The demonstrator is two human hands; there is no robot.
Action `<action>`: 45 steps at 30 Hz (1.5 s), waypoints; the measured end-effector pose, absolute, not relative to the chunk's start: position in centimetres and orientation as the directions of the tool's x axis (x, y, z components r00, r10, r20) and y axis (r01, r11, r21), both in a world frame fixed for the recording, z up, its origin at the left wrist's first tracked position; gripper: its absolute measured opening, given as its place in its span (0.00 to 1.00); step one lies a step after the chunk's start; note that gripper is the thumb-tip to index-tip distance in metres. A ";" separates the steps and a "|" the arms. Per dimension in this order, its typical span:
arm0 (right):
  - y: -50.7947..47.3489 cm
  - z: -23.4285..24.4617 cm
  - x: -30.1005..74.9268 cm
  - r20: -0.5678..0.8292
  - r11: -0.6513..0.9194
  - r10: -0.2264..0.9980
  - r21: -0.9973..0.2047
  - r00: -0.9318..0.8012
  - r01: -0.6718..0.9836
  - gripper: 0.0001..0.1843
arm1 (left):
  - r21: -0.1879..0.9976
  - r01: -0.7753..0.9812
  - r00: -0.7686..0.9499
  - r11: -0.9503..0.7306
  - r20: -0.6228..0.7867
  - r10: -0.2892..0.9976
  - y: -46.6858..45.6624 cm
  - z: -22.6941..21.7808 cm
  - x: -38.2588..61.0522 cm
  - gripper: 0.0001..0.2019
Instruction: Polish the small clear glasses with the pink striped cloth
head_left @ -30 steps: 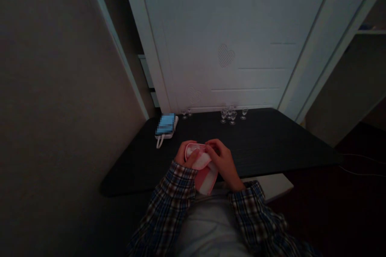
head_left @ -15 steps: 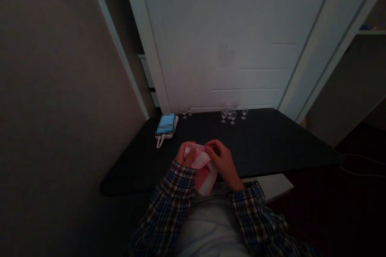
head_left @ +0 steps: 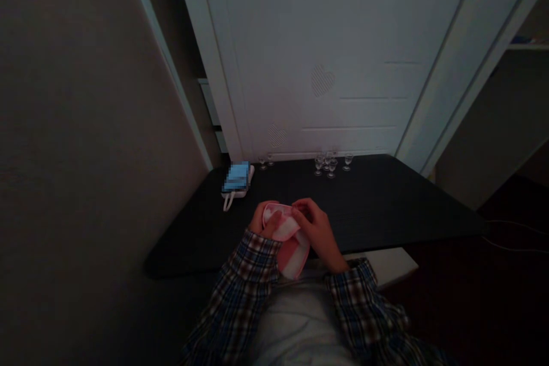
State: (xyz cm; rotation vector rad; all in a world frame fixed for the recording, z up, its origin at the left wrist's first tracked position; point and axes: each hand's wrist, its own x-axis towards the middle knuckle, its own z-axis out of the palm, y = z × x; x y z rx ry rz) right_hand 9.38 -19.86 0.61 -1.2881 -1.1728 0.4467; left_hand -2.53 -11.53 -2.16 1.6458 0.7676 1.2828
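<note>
The left hand [head_left: 266, 222] and right hand [head_left: 316, 229] both close their grip on one soft pink-and-white striped cloth [head_left: 292, 247]. Beyond the cloth, tiny clear stemmed glasses [head_left: 330, 163], too dim to count, stand on the matte black worktop [head_left: 386, 206].

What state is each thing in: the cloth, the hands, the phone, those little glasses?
pink-and-white cloth: bunched, gripped by both hands at the near edge of the black table.
left hand: closed on the cloth.
right hand: closed on the cloth.
phone: screen lit, lying on the table.
small glasses: upright, grouped at the table's far edge.
</note>
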 end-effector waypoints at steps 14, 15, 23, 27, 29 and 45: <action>-19.7 0.2 9.6 0.403 0.286 0.816 -0.905 0.415 0.316 0.11 | 0.872 0.054 0.304 -0.486 0.449 0.840 -12.2 -1.2 -2.7 0.15; -19.7 0.2 9.6 0.404 0.290 0.814 -0.905 0.418 0.310 0.11 | 0.876 0.035 0.309 -0.480 0.448 0.839 -12.2 -1.2 -2.7 0.15; -19.8 0.4 9.4 0.427 0.317 0.802 -0.897 0.418 0.308 0.11 | 0.872 -0.011 0.288 -0.489 0.471 0.834 -12.0 -1.4 -2.5 0.16; -19.9 0.5 9.4 0.414 0.308 0.813 -0.903 0.410 0.300 0.11 | 0.892 -0.003 0.285 -0.453 0.435 0.854 -12.0 -1.5 -2.6 0.16; -19.9 0.6 9.4 0.400 0.287 0.818 -0.907 0.413 0.310 0.12 | 0.896 -0.011 0.291 -0.445 0.428 0.856 -12.0 -1.6 -2.5 0.17; -19.9 0.6 9.5 0.394 0.296 0.818 -0.913 0.420 0.281 0.11 | 0.894 -0.019 0.287 -0.448 0.434 0.854 -12.6 -0.9 -2.5 0.16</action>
